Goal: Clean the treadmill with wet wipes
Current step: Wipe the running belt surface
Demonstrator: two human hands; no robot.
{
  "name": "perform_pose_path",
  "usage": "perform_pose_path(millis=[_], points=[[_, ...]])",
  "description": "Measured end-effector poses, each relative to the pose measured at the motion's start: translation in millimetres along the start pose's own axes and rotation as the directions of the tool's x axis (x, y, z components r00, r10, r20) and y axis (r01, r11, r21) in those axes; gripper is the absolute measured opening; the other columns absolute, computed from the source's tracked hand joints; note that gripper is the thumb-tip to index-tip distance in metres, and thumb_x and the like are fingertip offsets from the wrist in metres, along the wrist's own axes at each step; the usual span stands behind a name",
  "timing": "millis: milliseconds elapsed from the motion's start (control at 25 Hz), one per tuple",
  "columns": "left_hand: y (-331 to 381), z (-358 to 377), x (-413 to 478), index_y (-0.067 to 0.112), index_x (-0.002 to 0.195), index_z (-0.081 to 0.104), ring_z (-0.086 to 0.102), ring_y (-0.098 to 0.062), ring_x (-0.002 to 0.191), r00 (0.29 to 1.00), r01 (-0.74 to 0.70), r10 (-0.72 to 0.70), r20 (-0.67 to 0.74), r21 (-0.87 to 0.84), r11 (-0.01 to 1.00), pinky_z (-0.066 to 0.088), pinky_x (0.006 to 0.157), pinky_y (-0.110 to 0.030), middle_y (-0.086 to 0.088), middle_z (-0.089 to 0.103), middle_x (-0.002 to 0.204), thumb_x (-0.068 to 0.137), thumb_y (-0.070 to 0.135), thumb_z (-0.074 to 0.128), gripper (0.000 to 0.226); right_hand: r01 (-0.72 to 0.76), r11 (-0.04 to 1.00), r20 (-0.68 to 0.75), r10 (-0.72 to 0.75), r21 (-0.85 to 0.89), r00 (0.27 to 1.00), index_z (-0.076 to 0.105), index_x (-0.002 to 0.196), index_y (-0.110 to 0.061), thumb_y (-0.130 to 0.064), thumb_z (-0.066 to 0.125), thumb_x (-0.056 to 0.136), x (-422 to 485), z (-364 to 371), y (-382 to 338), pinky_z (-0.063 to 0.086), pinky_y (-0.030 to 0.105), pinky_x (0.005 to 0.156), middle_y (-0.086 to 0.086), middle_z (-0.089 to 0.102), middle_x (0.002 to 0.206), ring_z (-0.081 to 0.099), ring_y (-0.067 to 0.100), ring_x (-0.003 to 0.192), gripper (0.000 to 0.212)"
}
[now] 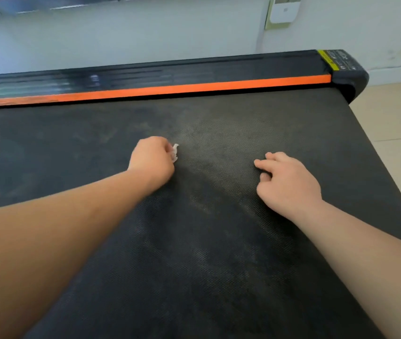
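Black textured belt (pixel 219 253) of the treadmill (pixel 292 123) fills most of the view. Long axis runs left-right across the frame, tilted slightly up to the right; the belt's end edge is on the right, slanting down toward the near right corner.

Orange stripe (pixel 194 88) runs along the far side of the belt, black side rail (pixel 145 72) just behind it. Rail ends in a rounded black end cap (pixel 351 77) at the far right corner, yellow label (pixel 326 58) beside it.

Wipe (pixel 175 152): only a small white crumpled bit shows, sticking out the right side of the left hand (pixel 151 160). That hand is fisted around it, down on the belt near mid-width. The fist hides the rest.

Right hand (pixel 290 182): holds nothing, fingers loosely bent, fingertips (pixel 259 163) on the belt, well apart from the left.

Dusty grey smears on the belt between and around the hands.

Pale wall (pixel 145 33) behind the rail, white wall box (pixel 283 11) at top right. Beige tile floor (pixel 395 123) past the right end.
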State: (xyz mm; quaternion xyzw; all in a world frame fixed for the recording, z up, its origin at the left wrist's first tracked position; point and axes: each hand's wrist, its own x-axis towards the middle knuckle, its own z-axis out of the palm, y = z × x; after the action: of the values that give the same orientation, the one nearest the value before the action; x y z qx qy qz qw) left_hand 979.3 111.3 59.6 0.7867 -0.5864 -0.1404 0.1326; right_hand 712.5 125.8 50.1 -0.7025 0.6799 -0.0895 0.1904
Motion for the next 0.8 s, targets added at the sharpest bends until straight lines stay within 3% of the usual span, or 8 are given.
perform_pose_path(millis=[200,280,400,520,560,640,720,800], points=[[32,9,-38,0.017,0.091,0.076,0.065,-0.014,0.085,0.952,-0.269,0.278,0.128,-0.086,0.959,0.041,0.075,-0.017,0.006,0.073,0.087,0.092,0.016,0.063,0.013,0.037,0.998,0.128,-0.030,-0.051,0.991,0.057,0.139,-0.039,-0.040,0.047,0.100,-2,-11,-9,0.043,0.036,0.098,-0.015,0.037,0.151,0.029,0.013,0.143,0.040],[24,2,-19,0.019,0.089,0.076,0.067,-0.017,0.088,0.981,-0.188,0.190,0.026,-0.060,0.980,0.044,0.079,-0.019,0.004,0.074,0.089,0.092,0.014,0.062,0.015,0.049,0.996,0.141,-0.038,-0.070,0.989,0.057,0.137,-0.042,-0.047,0.048,0.099,-1,-15,-9,0.042,0.036,0.096,-0.016,0.040,0.147,0.032,0.012,0.140,0.039],[14,0,0,0.025,0.084,0.071,0.066,-0.019,0.085,0.999,-0.009,0.003,-0.048,-0.131,0.991,0.046,0.076,-0.026,0.003,0.071,0.086,0.094,0.017,0.061,0.016,0.064,0.992,0.020,-0.063,-0.109,0.998,0.074,0.109,-0.040,-0.053,0.049,0.097,5,-18,-7,0.044,0.033,0.084,-0.013,0.054,0.118,0.047,0.017,0.119,0.031],[26,11,21,0.021,0.089,0.074,0.065,-0.020,0.082,0.993,-0.092,0.082,-0.084,-0.131,0.987,0.046,0.075,-0.027,0.003,0.070,0.084,0.093,0.017,0.062,0.013,0.102,0.984,-0.069,-0.113,-0.144,0.991,0.071,0.081,-0.032,-0.057,0.054,0.092,31,-25,-1,0.041,0.032,0.074,-0.009,0.054,0.095,0.053,0.019,0.104,0.032],[31,11,29,0.020,0.090,0.075,0.065,-0.021,0.084,0.993,-0.096,0.086,-0.086,-0.128,0.987,0.047,0.075,-0.027,0.001,0.071,0.085,0.093,0.017,0.062,0.013,0.134,0.979,-0.039,-0.142,-0.154,0.989,0.070,0.083,-0.032,-0.058,0.057,0.091,42,-29,-3,0.041,0.032,0.075,-0.009,0.054,0.096,0.054,0.019,0.106,0.031],[40,14,40,0.018,0.091,0.075,0.064,-0.025,0.089,0.993,-0.089,0.083,-0.081,-0.080,0.993,0.047,0.076,-0.029,-0.002,0.071,0.091,0.092,0.015,0.061,0.014,0.217,0.952,0.057,-0.209,-0.216,0.976,0.069,0.109,-0.039,-0.061,0.060,0.089,73,-35,-13,0.044,0.035,0.084,-0.009,0.055,0.119,0.050,0.020,0.121,0.031],[51,21,32,0.019,0.085,0.072,0.063,-0.028,0.086,0.991,-0.093,0.088,-0.105,-0.044,0.995,0.046,0.072,-0.030,-0.003,0.067,0.090,0.090,0.012,0.060,0.015,0.252,0.931,0.234,-0.192,-0.264,0.953,0.049,0.142,-0.049,-0.062,0.064,0.088,106,-38,-27,0.044,0.046,0.102,-0.004,0.036,0.157,0.032,0.026,0.146,0.057],[66,37,-2,0.018,0.079,0.067,0.059,-0.030,0.076,0.980,-0.183,0.176,-0.097,-0.069,0.981,0.048,0.066,-0.034,-0.004,0.061,0.084,0.091,0.012,0.061,0.015,0.249,0.928,0.370,-0.137,-0.276,0.919,0.032,0.151,-0.055,-0.060,0.067,0.087,127,-35,-34,0.038,0.056,0.113,-0.005,0.012,0.170,0.013,0.034,0.156,0.073]])
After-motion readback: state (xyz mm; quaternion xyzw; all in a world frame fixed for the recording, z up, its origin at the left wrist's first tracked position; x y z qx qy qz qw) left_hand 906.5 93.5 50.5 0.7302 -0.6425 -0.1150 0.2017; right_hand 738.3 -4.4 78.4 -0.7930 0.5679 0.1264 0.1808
